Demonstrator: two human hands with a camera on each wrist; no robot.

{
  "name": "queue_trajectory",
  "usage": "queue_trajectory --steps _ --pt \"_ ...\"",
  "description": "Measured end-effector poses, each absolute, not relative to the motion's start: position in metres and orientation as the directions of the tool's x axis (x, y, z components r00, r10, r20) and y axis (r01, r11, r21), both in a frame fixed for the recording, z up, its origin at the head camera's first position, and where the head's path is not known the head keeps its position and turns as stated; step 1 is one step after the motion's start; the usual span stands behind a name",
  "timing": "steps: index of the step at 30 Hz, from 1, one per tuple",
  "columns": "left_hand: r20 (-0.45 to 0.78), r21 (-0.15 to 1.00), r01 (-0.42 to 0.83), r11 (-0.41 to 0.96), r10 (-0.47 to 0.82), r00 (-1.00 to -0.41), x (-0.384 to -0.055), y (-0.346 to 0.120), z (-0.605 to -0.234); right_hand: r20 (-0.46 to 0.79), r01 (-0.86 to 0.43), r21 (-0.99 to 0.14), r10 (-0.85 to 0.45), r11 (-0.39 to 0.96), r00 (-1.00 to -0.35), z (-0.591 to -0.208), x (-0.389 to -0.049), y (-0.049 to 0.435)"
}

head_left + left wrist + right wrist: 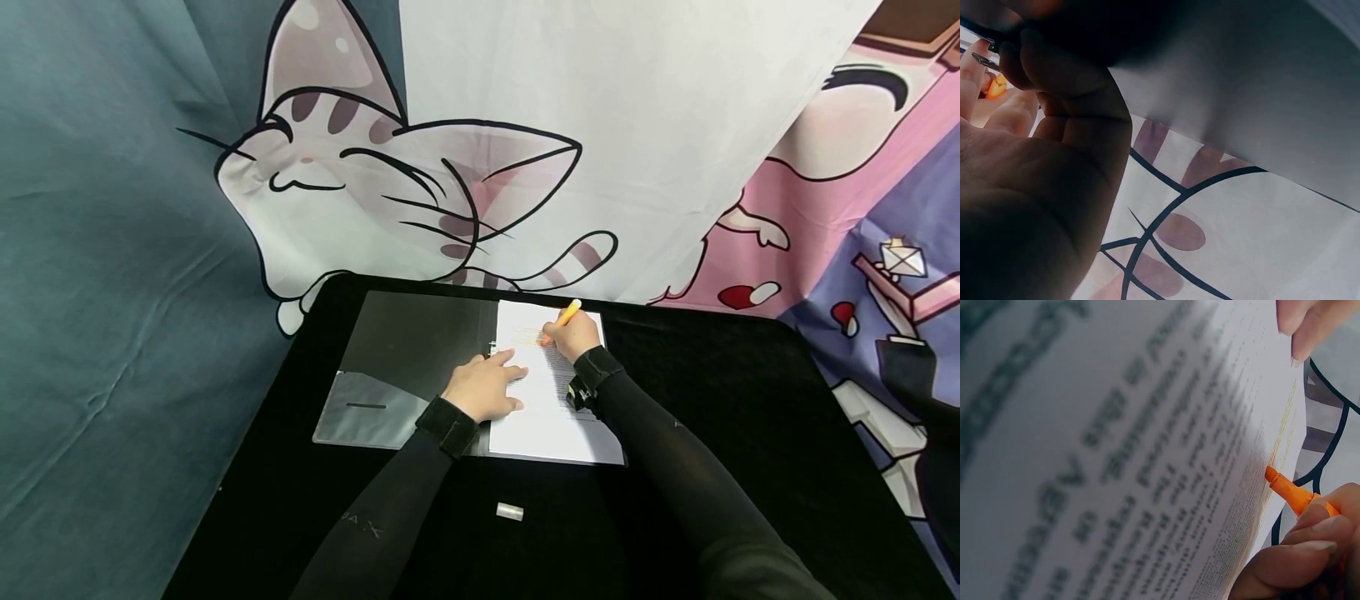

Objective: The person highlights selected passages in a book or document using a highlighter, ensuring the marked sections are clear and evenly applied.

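My right hand pinches an orange-yellow highlighter, its orange tip down at the printed page. The right wrist view shows the highlighter between thumb and fingers, its tip at a line of small text. Yellow-orange marks run along some lines near the top of the page. With fingers spread, my left hand rests on the page's left edge and the folder's middle. In the left wrist view the left hand is dark and partly cut off.
The page lies on the right side of an open dark folder, which has a clear pocket at lower left. A small silvery-white piece lies on the black tabletop in front. A cartoon-cat cloth hangs behind.
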State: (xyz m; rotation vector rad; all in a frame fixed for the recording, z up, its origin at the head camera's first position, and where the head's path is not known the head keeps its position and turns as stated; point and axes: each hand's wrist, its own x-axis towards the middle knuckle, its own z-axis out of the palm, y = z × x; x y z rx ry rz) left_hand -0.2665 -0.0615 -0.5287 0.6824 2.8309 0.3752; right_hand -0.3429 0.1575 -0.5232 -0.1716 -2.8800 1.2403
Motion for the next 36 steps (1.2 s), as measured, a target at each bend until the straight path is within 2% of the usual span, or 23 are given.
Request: queue_trajectory --steps 6,13,26,36 --pt "-0.139 0.29 0.416 0.862 0.468 -0.873 -0.266 -0.062 -0.527 -0.016 0.081 -0.727 0.102 0.682 -0.995 -0.565 -0.374 0.177" --pt "-0.139 0.296 0.412 0.862 0.466 -0.874 -0.265 -0.061 -0.527 -0.032 0.118 -0.68 0.132 0.723 -0.991 -0.582 -0.387 0.184" --pt "-0.133 0.296 0.413 0.861 0.465 -0.875 -0.265 -0.061 -0.53 -0.056 0.125 -0.684 0.119 0.719 -0.991 -0.597 -0.399 0.197" --pt "-0.124 0.298 0.41 0.862 0.461 -0.879 -0.265 -0.061 -0.528 -0.028 0.119 -0.672 0.135 0.731 -0.99 -0.589 -0.392 0.196"
